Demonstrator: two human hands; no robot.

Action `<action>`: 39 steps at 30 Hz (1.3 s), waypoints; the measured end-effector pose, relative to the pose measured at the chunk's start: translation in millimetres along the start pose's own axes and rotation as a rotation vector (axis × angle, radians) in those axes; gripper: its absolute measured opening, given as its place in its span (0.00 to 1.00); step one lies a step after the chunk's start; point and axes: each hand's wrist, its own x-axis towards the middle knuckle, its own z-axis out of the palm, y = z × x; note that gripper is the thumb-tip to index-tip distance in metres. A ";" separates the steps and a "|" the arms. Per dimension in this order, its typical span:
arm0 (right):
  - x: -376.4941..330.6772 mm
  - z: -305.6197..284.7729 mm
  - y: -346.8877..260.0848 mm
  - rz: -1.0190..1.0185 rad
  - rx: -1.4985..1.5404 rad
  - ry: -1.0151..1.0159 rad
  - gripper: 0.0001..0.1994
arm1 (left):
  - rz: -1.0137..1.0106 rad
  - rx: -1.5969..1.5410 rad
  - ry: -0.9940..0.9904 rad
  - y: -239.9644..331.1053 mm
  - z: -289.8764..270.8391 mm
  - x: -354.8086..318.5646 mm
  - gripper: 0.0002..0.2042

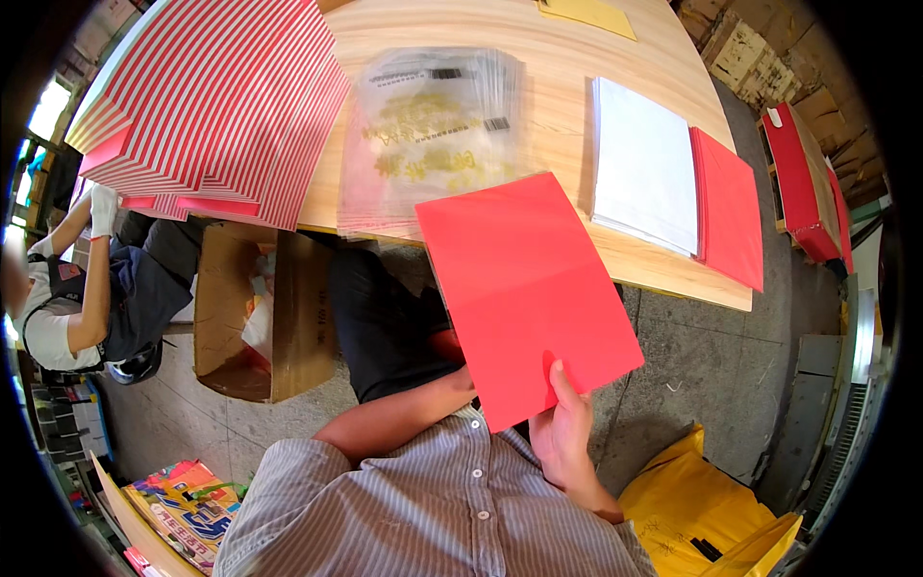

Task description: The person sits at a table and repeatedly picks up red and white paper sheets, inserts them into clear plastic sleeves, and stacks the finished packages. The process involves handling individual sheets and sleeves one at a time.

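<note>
A large red card sheet (524, 288) is held up over my lap, tilted, its top edge overlapping the wooden table (567, 106). My right hand (565, 428) grips its lower right corner, thumb on the front face. My left hand (460, 382) is mostly hidden behind the sheet's lower left edge, and it seems to hold the sheet from behind. Just beyond the sheet a stack of clear printed plastic bags (433, 135) lies on the table.
A pile of red-and-white striped sheets (216, 106) sits at the table's left. At the right lie white sheets (644, 163) and red sheets (729, 207). An open cardboard box (252, 317) stands below. Another person (87, 288) sits at far left; a yellow bag (707, 510) is beside me.
</note>
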 end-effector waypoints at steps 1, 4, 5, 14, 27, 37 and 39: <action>2.5 1.0 0.9 0.005 0.000 0.003 0.17 | -0.003 -0.003 0.000 0.6 -0.4 -3.6 0.14; 9.5 -0.1 3.6 0.043 0.004 0.019 0.17 | 0.007 -0.001 0.006 2.8 -2.7 -12.2 0.15; 10.4 -0.4 4.5 0.033 -0.014 0.022 0.17 | 0.022 0.001 0.011 6.1 -4.9 -14.4 0.15; 14.5 -40.7 -4.1 0.017 -0.212 -0.065 0.11 | 0.195 -0.018 -0.076 7.5 -31.5 -18.9 0.16; 28.5 1.4 -0.8 -0.070 -0.119 -0.143 0.08 | 0.836 0.776 0.043 22.4 -5.2 -25.4 0.14; 41.9 27.8 -11.8 -0.025 -0.070 -0.176 0.09 | 0.800 0.808 0.255 34.2 4.3 -18.0 0.09; 41.0 28.8 -11.0 -0.023 -0.070 -0.187 0.10 | 0.585 0.538 0.219 32.5 8.2 -13.1 0.09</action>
